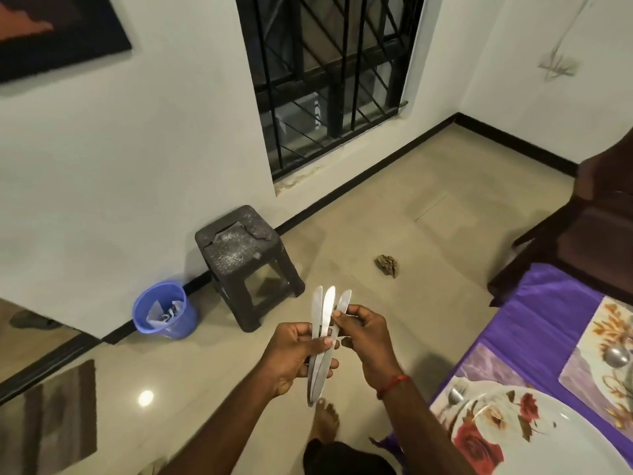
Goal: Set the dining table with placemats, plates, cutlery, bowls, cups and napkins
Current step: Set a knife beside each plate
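We see a person standing barefoot on a beige tiled floor beside the dining table, with 3 slim stainless-steel cutlery pieces (pixel 327 306) fanned out in both hands. The left hand (pixel 294 358) is curled round the lower part of the bundle. The right hand (pixel 368 341) pinches 1 piece between thumb and forefinger just above it. The rounded handle ends point up and away from us; we cannot tell whether the pieces are knives, forks or spoons. A red thread band (pixel 394 383) circles the right wrist. The cutlery hangs over the floor, left of the table's near edge and apart from it.

The table, under a purple cloth (pixel 534 310), fills our lower right corner. 2 floral rectangular placemats lie along its near edge. The nearer placemat (pixel 479 368) carries a white round plate with red rose print (pixel 548 440), and a small steel utensil (pixel 457 395) lies on the mat just beside the plate's rim. The farther placemat (pixel 613 323) holds a steel spoon (pixel 616 354). A dark wooden chair (pixel 596 234) stands at the table's far end.

Against the white wall we note a dark plastic stool with a cracked top (pixel 246 255), a blue plastic bin with crumpled paper (pixel 161 310) to its left, and a window with a black metal grille (pixel 329 80) above.
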